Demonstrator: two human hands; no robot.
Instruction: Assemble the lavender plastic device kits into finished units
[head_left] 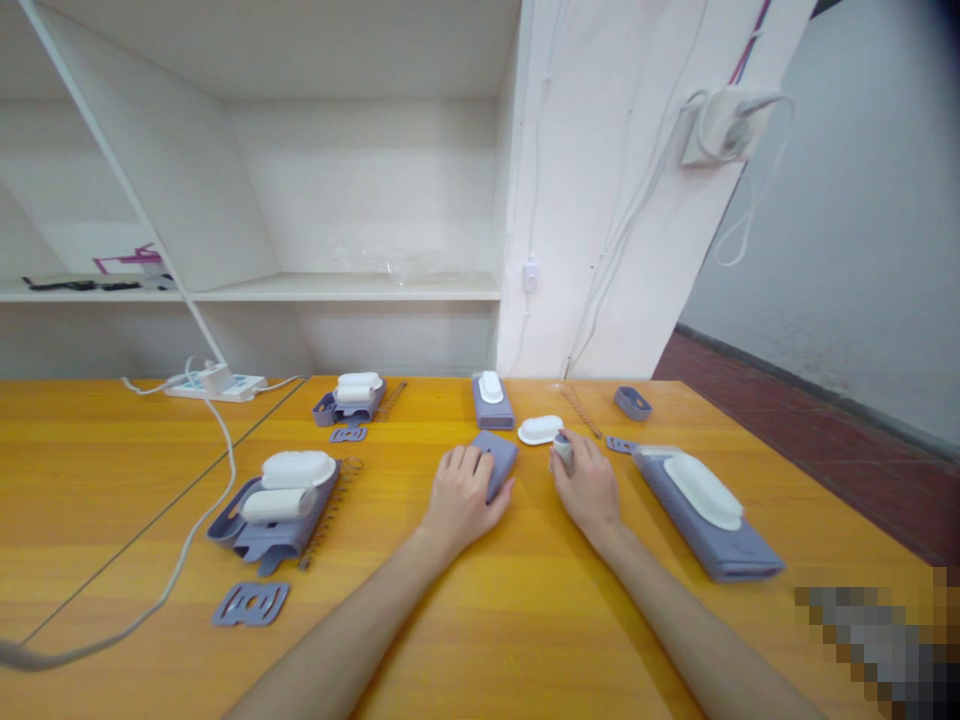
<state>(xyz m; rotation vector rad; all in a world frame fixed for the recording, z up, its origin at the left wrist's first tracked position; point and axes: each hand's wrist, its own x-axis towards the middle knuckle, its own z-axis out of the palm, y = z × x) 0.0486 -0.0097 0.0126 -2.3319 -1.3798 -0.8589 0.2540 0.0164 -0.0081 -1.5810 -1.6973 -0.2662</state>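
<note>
My left hand point(463, 493) lies curled over a small grey-purple plastic case point(498, 459) on the wooden table point(480, 620), fingers wrapped on its near end. My right hand point(587, 482) is closed around a small grey roller-like part point(562, 449). Just beyond it rests a white oval lid point(540, 429). Another purple case with a white piece on top point(492, 399) stands farther back.
A long purple tray with a white oval cover point(705, 510) lies at the right. Left are two purple-and-white assemblies point(279, 503), point(352, 398), a flat purple plate point(250, 603), metal springs point(330, 510), a small purple cap point(633, 402), a power strip point(214, 384) and its cable.
</note>
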